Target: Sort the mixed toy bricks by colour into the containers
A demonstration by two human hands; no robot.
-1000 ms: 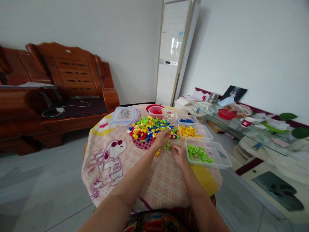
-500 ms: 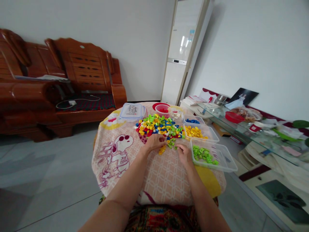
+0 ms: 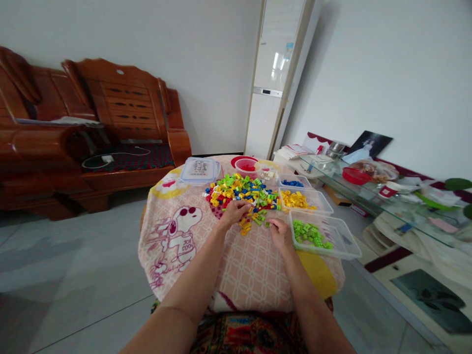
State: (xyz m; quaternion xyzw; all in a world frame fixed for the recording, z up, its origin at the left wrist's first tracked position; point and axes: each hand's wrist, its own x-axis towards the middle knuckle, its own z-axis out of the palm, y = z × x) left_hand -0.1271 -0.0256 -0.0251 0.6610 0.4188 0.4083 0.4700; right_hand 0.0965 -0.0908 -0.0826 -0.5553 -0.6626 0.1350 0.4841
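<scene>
A pile of small mixed-colour plastic blocks (image 3: 243,189) lies on the cloth-covered round table. My left hand (image 3: 236,211) is at the pile's near edge, fingers curled over the blocks; what its fingertips hold, if anything, is too small to make out. Several yellow blocks (image 3: 245,227) lie just below its fingertips. My right hand (image 3: 279,230) rests on the cloth by a few loose green blocks (image 3: 260,217), its fingers bent together near a green piece. To its right stands a clear tray with green blocks (image 3: 311,235).
Behind the green tray are trays of yellow blocks (image 3: 298,199) and blue blocks (image 3: 293,184). A round tub of red blocks (image 3: 247,166), white blocks (image 3: 267,175) and a lidded box (image 3: 199,170) stand farther back. A cluttered glass shelf (image 3: 383,206) runs along the right.
My left hand has drawn slightly left and up, and more yellow blocks show beneath it. My right hand has barely moved. The view has shifted slightly.
</scene>
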